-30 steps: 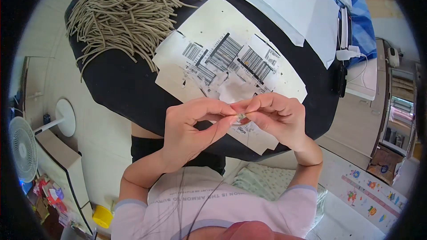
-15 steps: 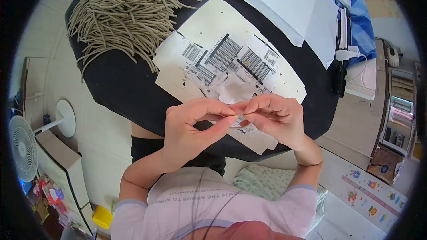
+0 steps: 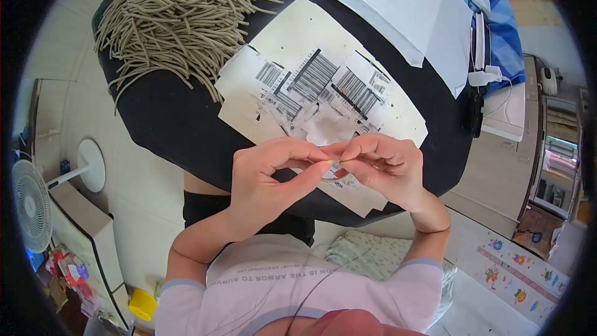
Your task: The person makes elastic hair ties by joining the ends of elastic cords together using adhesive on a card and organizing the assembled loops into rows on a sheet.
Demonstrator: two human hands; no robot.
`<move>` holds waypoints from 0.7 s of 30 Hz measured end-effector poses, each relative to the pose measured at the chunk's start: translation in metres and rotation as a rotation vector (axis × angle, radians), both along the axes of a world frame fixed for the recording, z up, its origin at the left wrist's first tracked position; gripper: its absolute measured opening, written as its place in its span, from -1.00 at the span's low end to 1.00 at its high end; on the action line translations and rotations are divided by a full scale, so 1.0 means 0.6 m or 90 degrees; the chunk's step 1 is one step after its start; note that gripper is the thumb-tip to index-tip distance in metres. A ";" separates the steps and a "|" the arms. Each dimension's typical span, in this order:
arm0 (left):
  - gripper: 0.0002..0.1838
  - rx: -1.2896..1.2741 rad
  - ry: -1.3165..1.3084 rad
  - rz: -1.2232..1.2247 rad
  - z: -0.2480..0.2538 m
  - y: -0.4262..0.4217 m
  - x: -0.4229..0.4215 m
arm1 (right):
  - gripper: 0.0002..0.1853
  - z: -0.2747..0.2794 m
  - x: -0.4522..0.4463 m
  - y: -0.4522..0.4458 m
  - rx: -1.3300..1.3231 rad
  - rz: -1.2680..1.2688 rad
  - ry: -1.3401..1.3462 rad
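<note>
My left hand (image 3: 267, 177) and my right hand (image 3: 388, 168) meet over the near edge of the black table (image 3: 180, 130). Both are closed in a pinch, thumb against index finger, with fingertips nearly touching. Something small and pale seems to be between them, too small to name. Beneath the hands lies a cream cardboard sheet (image 3: 289, 25) with barcode labels (image 3: 316, 74) on it. A large heap of tan cords (image 3: 174, 25) rests at the table's far left.
White plastic sheets (image 3: 404, 6) cover the far right of the table. Beside them are a blue bag (image 3: 504, 31) and a white plug with a cable (image 3: 488, 74). A white fan (image 3: 32, 208) and a yellow container (image 3: 143, 303) stand at the left on the floor side.
Both hands hold nearly the same place, with small shifts of the fingertips. Less of the small pale thing shows between them than one second ago.
</note>
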State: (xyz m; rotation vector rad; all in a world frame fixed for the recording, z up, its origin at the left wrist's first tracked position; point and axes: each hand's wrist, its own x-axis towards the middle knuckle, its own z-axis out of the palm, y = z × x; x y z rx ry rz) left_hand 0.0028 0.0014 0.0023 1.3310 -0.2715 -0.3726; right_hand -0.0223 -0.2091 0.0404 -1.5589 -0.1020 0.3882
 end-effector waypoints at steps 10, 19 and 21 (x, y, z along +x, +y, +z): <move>-0.85 -0.015 0.039 0.012 0.004 0.000 0.001 | -0.85 -0.005 -0.007 0.013 -0.059 -0.016 -0.071; -0.85 -0.040 0.054 0.006 0.004 -0.002 0.002 | -0.85 -0.014 -0.013 0.007 -0.095 0.018 -0.112; -0.85 -0.041 0.055 0.007 0.004 -0.002 0.002 | -0.85 -0.017 -0.017 0.007 -0.110 0.014 -0.115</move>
